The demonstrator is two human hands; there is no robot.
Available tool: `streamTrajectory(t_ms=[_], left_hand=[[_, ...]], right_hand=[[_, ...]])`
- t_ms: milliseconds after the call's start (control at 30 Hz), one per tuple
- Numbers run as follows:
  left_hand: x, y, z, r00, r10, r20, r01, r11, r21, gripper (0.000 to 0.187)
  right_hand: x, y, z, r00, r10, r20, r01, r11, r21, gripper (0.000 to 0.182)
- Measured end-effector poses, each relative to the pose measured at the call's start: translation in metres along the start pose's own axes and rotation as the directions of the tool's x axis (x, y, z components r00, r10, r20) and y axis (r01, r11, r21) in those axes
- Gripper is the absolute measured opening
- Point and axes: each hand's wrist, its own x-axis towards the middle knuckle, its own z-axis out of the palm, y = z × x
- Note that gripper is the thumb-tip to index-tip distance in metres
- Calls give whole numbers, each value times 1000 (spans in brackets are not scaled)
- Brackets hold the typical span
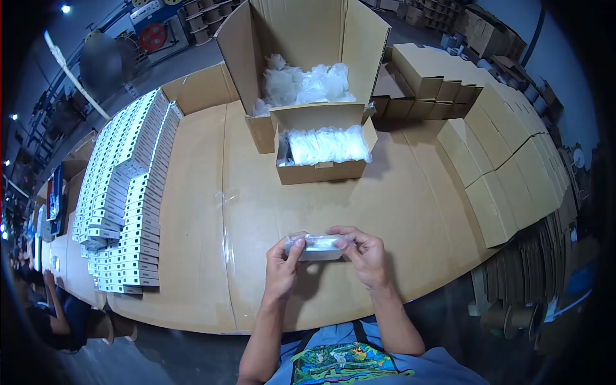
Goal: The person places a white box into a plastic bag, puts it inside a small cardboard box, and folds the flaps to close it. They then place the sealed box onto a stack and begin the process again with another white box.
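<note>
Between my left hand (282, 264) and my right hand (364, 256) is a small white box in clear plastic wrap (321, 248), held level above the table near its front edge. Both hands are closed on its ends, thumbs on top. Beyond them stands an open cardboard carton (322, 173) with a row of plastic-wrapped packs (327, 145) inside. Right behind it, a larger open cardboard box (298, 29) contains loose clear plastic wrap (308, 85). To the left are tall stacks of small white boxes (142, 221).
Folded brown cartons (513, 160) are stacked along the right side, with more cartons (436, 70) at the back right. Flattened cardboard (526, 263) stands below the right edge. Cardboard covers the table (192, 256). At far left, another person's arm (56, 308) shows.
</note>
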Motion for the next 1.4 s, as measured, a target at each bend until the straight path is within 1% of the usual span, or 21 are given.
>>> streamTrajectory(t_ms=[33,133,167,267,300,400,433,533,633,733,767,867,900,1033,1100,1133,1200,1233,1300,1333,1400], left_hand=[[0,2,5,999,33,-42,-33,999,10,23],[2,6,8,994,56,-96,-68,991,-117,23],[4,5,7,994,58,-90,-68,991,-113,23],[3,0,5,997,43,-63,-49,993,-105,24],[2,0,7,998,34,-51,-39,993,-108,26],[1,-3,3,999,9,-45,-15,991,-136,32],[1,-2,2,999,1,-46,-7,989,-148,35],[-2,10,12,995,-73,-71,56,974,-221,41],[-3,11,10,999,33,-38,-39,982,-186,48],[-4,17,4,990,121,66,-108,979,-171,51],[-4,15,0,975,198,100,-191,978,-78,55],[-4,25,-1,932,264,247,-319,923,217,58],[-1,26,-4,922,281,268,-351,896,270,50],[3,35,-10,941,180,288,-282,887,367,35],[7,33,-13,945,169,280,-270,886,376,30],[9,34,-15,958,123,258,-220,894,391,29],[17,38,-18,976,36,216,-125,902,414,27],[25,39,-19,976,92,198,-164,909,384,28],[45,45,-20,967,203,154,-244,913,327,29],[56,54,-20,956,271,114,-294,870,396,29],[83,75,-19,909,413,48,-373,759,533,30]], right_hand=[[0,2,-1,999,-40,-19,41,999,32,12],[7,-4,3,945,-260,-199,279,957,76,9],[5,-7,-4,942,-325,-77,327,945,3,6],[5,-23,0,944,-255,208,316,880,-355,22],[7,-23,-1,930,-248,271,344,849,-402,32],[9,-22,-6,949,-159,274,282,816,-504,32],[11,-27,-3,937,-203,283,324,808,-493,35],[10,-30,-2,970,-60,236,171,859,-483,36],[10,-37,1,976,-54,212,158,846,-509,37],[11,-37,-2,973,-90,212,197,801,-566,36],[11,-39,-3,972,-89,218,203,786,-584,35],[13,-44,-2,960,-116,255,254,747,-615,33],[14,-41,-2,949,-145,279,292,737,-610,33],[17,-50,5,912,-303,275,406,588,-699,32],[18,-55,7,956,-169,238,289,654,-699,34],[18,-56,9,971,-98,219,226,681,-697,34],[24,-54,14,948,-233,217,319,689,-651,33],[28,-52,16,930,-299,214,365,688,-627,32],[40,-45,19,944,-316,95,308,740,-598,27],[47,-41,20,946,-321,35,281,765,-580,24],[73,-35,33,899,-431,-73,350,810,-471,22]])
